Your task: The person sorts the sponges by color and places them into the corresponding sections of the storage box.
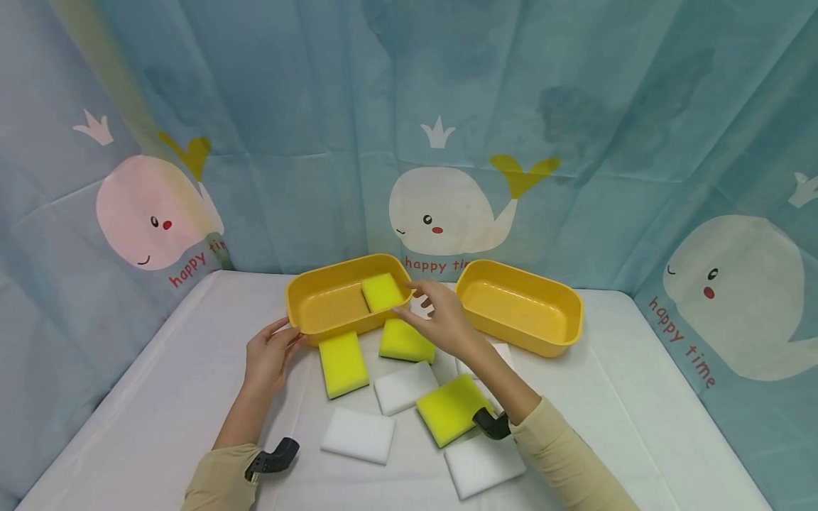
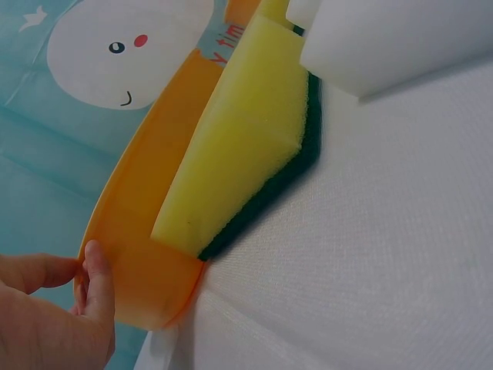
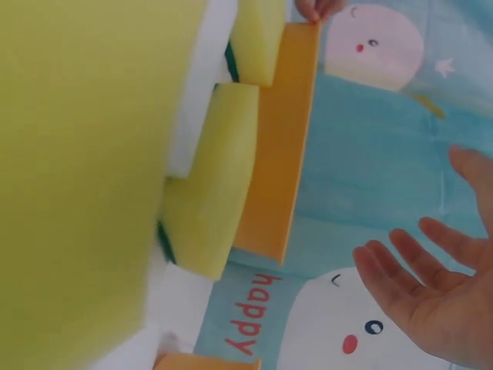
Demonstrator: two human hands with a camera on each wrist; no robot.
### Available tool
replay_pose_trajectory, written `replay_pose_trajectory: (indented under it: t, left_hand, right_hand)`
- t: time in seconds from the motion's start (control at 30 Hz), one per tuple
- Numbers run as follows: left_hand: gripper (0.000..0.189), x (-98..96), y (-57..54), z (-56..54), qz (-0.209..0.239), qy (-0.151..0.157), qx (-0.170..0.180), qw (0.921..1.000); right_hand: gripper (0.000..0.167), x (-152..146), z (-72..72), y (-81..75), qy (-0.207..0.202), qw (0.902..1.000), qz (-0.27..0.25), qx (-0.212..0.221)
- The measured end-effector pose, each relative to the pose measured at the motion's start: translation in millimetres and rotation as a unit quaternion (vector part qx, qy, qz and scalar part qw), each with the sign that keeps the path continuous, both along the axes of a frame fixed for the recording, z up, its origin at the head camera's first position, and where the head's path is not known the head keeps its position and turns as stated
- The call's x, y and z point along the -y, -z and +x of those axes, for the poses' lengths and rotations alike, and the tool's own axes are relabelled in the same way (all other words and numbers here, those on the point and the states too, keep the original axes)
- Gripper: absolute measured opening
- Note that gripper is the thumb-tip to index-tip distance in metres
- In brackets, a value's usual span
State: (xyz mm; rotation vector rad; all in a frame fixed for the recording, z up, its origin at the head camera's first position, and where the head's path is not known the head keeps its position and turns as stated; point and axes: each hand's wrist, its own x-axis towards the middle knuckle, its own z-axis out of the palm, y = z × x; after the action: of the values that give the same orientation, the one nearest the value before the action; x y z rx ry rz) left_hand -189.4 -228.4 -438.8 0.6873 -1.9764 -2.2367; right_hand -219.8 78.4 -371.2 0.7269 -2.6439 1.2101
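Observation:
My left hand (image 1: 271, 356) pinches the rim of the left yellow plastic bin (image 1: 332, 328) at its near left corner; the left wrist view shows thumb and fingers on either side of the bin wall (image 2: 139, 254). One yellow sponge (image 1: 380, 292) lies inside, toward the right end. Over that end hovers my right hand (image 1: 441, 316), fingers spread and loosely bent, nothing held between them, as the right wrist view also shows. Just in front of the bin are two yellow sponges with green scouring undersides, one (image 1: 344, 363) near the left hand, another (image 1: 407, 342) below the right.
A second yellow bin (image 1: 520, 301) stands at the back right, nothing in it. White sponge blocks (image 1: 359, 435) and a third yellow sponge (image 1: 452, 408) are scattered nearer me, some under the right forearm. Behind the white table hangs a blue curtain (image 1: 307, 199) with whale prints.

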Motion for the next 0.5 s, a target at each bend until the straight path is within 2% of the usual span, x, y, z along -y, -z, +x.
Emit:
replay_pose_trajectory:
  t: [0.23,0.5]
  left_hand:
    - [0.058,0.0,0.3,-0.7,0.003,-0.002,0.012,0.9999]
    - [0.059,-0.8,0.8,-0.4,0.002,0.001,0.008,1.0]
  right_hand:
    - [0.052,-12,6.7,5.6,-0.007,0.9995,-0.006,0.029]
    - [0.051,-23,16.8,5.8,-0.015,0.9997,0.013,0.017]
